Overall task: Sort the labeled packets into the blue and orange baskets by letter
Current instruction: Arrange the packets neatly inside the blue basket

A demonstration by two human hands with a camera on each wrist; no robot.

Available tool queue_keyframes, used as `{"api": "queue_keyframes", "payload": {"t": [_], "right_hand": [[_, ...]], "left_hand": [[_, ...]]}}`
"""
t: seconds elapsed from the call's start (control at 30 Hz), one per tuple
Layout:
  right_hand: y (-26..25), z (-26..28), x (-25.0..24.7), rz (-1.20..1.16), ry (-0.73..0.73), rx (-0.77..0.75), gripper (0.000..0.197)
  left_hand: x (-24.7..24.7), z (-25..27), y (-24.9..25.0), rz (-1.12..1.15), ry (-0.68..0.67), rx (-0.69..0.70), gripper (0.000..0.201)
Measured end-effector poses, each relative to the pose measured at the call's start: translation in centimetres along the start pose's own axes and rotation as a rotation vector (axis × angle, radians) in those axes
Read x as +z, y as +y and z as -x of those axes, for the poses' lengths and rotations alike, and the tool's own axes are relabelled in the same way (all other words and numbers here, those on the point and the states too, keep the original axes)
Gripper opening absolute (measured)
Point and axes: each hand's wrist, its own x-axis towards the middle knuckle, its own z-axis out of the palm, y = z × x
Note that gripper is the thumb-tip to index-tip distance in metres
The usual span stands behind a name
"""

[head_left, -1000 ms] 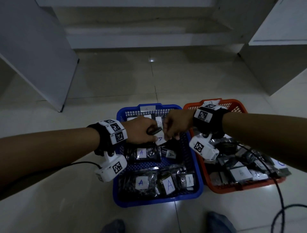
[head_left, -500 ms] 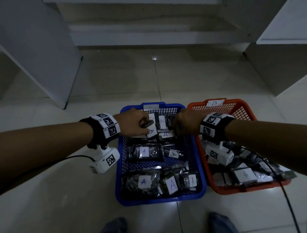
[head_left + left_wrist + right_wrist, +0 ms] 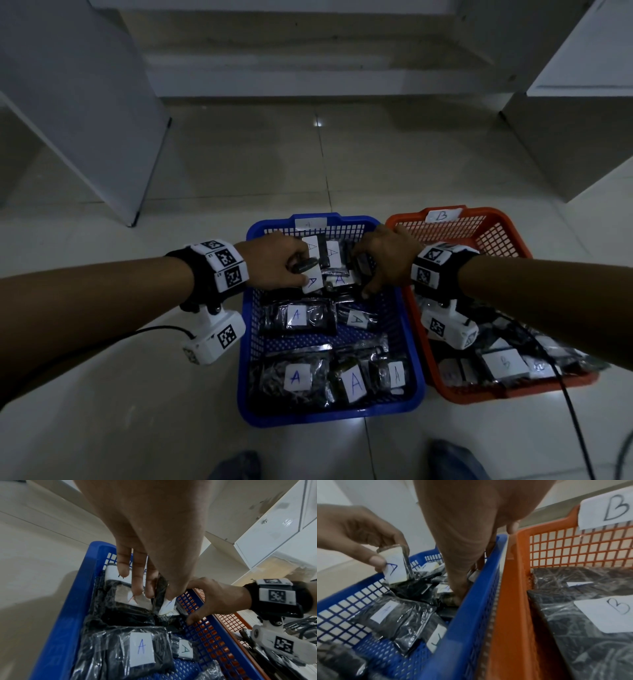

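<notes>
Blue basket [image 3: 253, 342]: left hand [image 3: 274, 263] pinched an A packet [image 3: 310, 274] over it; right hand [image 3: 383, 263] reached inside, finger grip unclear.

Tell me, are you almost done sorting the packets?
Nearly, it seems. The blue basket holds many A packets, and the orange basket, tagged B, holds B packets. The left hand pinches one more A packet over the blue basket; the right hand reaches among packets there. No loose packets show on the floor.
</notes>
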Motion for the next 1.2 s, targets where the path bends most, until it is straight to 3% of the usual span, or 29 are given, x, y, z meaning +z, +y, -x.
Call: {"api": "queue_keyframes", "payload": {"t": [0.3,0.47,0.63,0.73,0.8,0.93,1.07,1.2], "right_hand": [[-1.1,0.2,-0.2,0.041,0.089,-0.085,0.055],[-1.0,0.3,0.0,0.103,0.038,-0.146,0.054],[-1.1,0.5,-0.7,-0.003,0.042,-0.184,0.058],[-1.4,0.8,-1.2,-0.159,0.128,-0.255,0.032],[-1.9,1.0,-1.4,-0.257,0.042,-0.283,0.017],[-3.4,1.3,-0.3,-0.17,-0.261,-0.252,0.015],[-4.3,1.2,1.5,0.068,-0.264,-0.213,0.032],[-4.3,1.0,1.7,0.081,-0.253,-0.217,0.024]], "left_hand": [[0.8,0.0,-0.4,0.005,-0.032,0.013,0.027],[0.7,0.0,-0.3,0.016,-0.044,0.021,0.028],[0.7,0.0,-0.2,0.023,-0.052,0.007,0.029],[0.8,0.0,-0.3,0.044,-0.062,-0.005,0.029],[0.9,0.0,-0.3,0.055,-0.08,-0.012,0.028],[1.2,0.1,-0.2,0.065,-0.124,-0.007,0.023],[1.6,0.4,0.1,0.031,-0.169,-0.023,0.034],[2.3,0.6,-0.1,0.043,-0.206,-0.043,0.031]]}}
